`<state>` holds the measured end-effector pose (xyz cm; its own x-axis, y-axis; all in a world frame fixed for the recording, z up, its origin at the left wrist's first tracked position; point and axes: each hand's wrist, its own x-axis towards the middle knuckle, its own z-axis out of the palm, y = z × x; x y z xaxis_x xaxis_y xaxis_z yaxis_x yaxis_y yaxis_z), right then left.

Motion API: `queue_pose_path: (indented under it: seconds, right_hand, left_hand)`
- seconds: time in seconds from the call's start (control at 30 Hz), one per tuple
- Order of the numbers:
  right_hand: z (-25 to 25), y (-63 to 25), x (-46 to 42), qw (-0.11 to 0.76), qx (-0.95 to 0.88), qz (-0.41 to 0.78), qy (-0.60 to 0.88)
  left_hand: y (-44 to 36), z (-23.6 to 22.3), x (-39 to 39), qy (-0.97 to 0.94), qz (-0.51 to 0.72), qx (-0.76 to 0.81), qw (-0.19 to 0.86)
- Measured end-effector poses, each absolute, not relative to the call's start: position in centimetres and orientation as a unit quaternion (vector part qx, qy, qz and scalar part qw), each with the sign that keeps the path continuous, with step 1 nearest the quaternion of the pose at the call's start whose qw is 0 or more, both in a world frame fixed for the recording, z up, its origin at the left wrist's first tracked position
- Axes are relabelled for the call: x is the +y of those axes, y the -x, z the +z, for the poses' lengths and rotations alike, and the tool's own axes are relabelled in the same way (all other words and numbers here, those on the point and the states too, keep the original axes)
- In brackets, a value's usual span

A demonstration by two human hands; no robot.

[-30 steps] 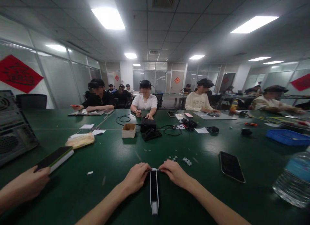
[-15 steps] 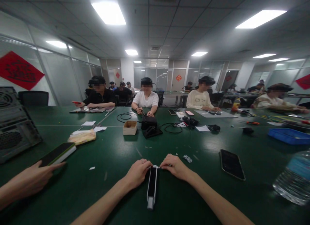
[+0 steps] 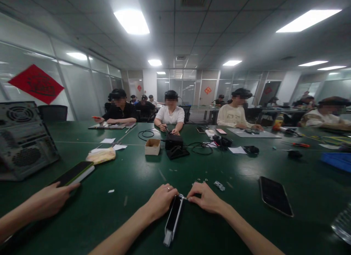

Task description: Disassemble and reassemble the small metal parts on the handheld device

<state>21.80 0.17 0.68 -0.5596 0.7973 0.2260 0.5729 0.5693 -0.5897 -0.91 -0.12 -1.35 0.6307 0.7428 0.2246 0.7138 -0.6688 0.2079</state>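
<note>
A long, narrow white-framed black piece lies tilted on the green table, its grey-white end toward me. My left hand is closed on the far end of this piece from the left. On the other side, my right hand has thumb and fingers pinched at a small silvery part by the far corner; its kind is too small to make out. Several tiny light rings or bits lie just beyond my right hand, near a small grey crumpled-looking piece.
At left, another person's hand holds a phone-like device near a computer case. To the right lie a black phone and a clear bottle. A small open box and black device stand ahead, with people seated beyond.
The view has turned left, so things sit further right in it. The framed piece is now more slanted, its near end swung left. Both hands stay at its far end.
</note>
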Motion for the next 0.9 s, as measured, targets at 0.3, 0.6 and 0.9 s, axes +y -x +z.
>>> queue_pose_path:
  seconds: [0.3, 0.6, 0.9]
  right_hand:
    - [1.3, -21.3, -0.7, 0.227, -0.803, 0.299, 0.463]
    - [0.6, -21.6, -0.9, 0.231, -0.829, 0.261, 0.437]
    - [0.4, -21.9, -0.7, 0.237, -0.84, 0.228, 0.431]
  left_hand:
    - [1.0, -0.6, -0.8, -0.906, 0.159, 0.391, 0.043]
    - [1.2, -0.1, -1.1, -0.909, 0.167, 0.376, 0.063]
    - [1.2, -0.5, -0.9, -0.91, 0.166, 0.377, 0.055]
